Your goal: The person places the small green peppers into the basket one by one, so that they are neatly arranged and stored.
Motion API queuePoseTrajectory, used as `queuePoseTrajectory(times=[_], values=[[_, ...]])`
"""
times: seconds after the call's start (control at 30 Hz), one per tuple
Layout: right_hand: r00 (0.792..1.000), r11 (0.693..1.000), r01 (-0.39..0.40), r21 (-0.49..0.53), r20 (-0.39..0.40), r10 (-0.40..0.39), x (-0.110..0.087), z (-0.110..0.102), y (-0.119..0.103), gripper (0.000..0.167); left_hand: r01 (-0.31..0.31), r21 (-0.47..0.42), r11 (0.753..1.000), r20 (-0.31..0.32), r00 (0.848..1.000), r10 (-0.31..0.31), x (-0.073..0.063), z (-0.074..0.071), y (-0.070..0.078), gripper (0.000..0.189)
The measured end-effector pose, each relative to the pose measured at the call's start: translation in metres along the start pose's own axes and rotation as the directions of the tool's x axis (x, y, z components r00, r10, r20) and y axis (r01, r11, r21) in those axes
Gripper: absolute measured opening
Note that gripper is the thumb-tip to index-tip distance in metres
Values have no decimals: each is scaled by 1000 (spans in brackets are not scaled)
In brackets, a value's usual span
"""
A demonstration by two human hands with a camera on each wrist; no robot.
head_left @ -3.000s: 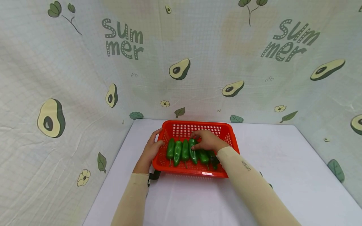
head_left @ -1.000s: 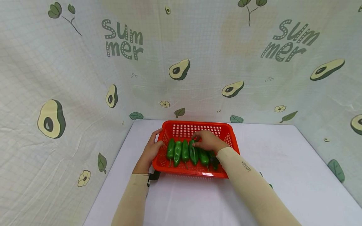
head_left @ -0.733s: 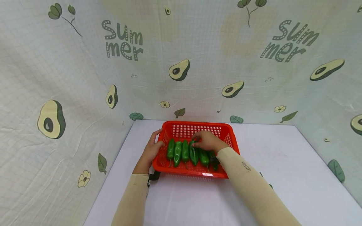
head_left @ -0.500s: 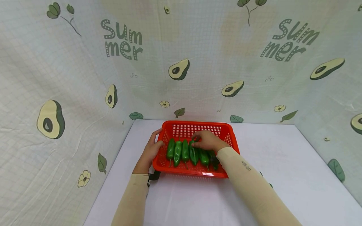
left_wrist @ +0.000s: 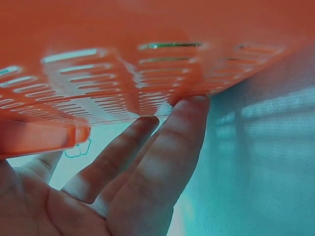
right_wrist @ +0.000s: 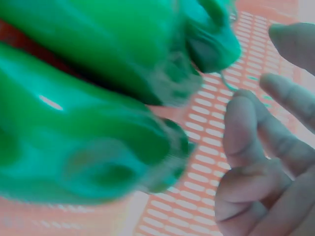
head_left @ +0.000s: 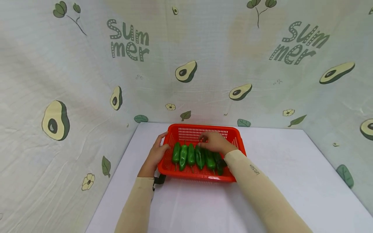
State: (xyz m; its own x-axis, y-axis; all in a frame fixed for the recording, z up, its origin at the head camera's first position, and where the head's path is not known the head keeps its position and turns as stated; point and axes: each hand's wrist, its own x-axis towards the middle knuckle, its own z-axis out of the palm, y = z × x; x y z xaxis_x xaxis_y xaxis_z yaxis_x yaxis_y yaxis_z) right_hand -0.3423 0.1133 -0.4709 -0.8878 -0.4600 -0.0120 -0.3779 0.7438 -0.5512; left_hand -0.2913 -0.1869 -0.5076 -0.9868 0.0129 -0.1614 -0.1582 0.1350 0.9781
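A red plastic basket (head_left: 186,176) with slotted walls holds several green peppers (head_left: 200,158), laid side by side in a row. My left hand (head_left: 155,155) holds the basket's left side; in the left wrist view its fingers (left_wrist: 157,172) lie against the slotted outside. Inside the basket, my right hand (head_left: 215,141) hovers over the upper ends of the peppers towards the right. Its fingers (right_wrist: 241,130) are loosely bent and hold nothing visible. One fingertip is close to a thin pepper stem (right_wrist: 227,82) in the right wrist view; whether they touch I cannot tell.
The basket stands on a white table (head_left: 276,161) near its back edge. A cloth backdrop (head_left: 215,58) printed with avocados and leaves rises behind and on both sides. A black strap (head_left: 159,180) shows at the left wrist, close to the basket's front corner.
My right hand has lifted slightly and moved back from the fourth pepper from the left, uncovering more of the peppers at the right. The left hand stays at the basket's left side.
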Motion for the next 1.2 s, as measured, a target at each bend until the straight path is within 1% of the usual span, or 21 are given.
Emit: queuePoseTrajectory(times=[0.1, 0.27, 0.37, 0.43, 0.53, 0.7, 0.83, 0.93, 1.07, 1.2], values=[[1000, 1000, 9, -9, -4, -9, -3, -8, -7, 40, 0, 7, 1000, -6, 1000, 0, 0, 0, 1, 67], [1000, 1000, 8, -25, 3, -8, -12, -23, -14, 41, 4, -4, 1000, 5, 1000, -4, 0, 1, 2, 67], [1000, 998, 22, -61, -11, -23, -19, -38, -15, 41, 8, -12, 1000, 0, 1000, -8, 0, 2, 1, 67], [998, 994, 50, -97, -25, -53, -25, -49, -15, 42, 7, -16, 1000, -3, 1000, -7, 1, 2, 0, 68], [997, 988, 68, -139, -35, -74, -37, -68, -16, 43, 6, -19, 1000, 3, 1000, -6, 1, 1, -1, 68], [995, 977, 63, -205, -63, -77, -65, -97, -15, 43, 8, -11, 1000, -1, 1000, -8, 1, 0, 0, 69], [993, 968, 51, -244, -95, -76, -93, -116, -8, 42, 22, 1, 1000, -14, 1000, -22, 1, -1, 2, 69], [994, 966, 9, -259, -100, -36, -118, -127, 3, 43, 30, 0, 1000, -9, 1000, -30, 1, -1, 4, 69], [996, 956, -51, -289, -91, 25, -150, -131, 22, 45, 22, -2, 1000, -1, 1000, -22, 0, 0, 3, 69], [996, 952, -78, -295, -63, 62, -182, -126, 37, 47, 8, -11, 1000, -6, 1000, -8, 0, 0, 2, 69]])
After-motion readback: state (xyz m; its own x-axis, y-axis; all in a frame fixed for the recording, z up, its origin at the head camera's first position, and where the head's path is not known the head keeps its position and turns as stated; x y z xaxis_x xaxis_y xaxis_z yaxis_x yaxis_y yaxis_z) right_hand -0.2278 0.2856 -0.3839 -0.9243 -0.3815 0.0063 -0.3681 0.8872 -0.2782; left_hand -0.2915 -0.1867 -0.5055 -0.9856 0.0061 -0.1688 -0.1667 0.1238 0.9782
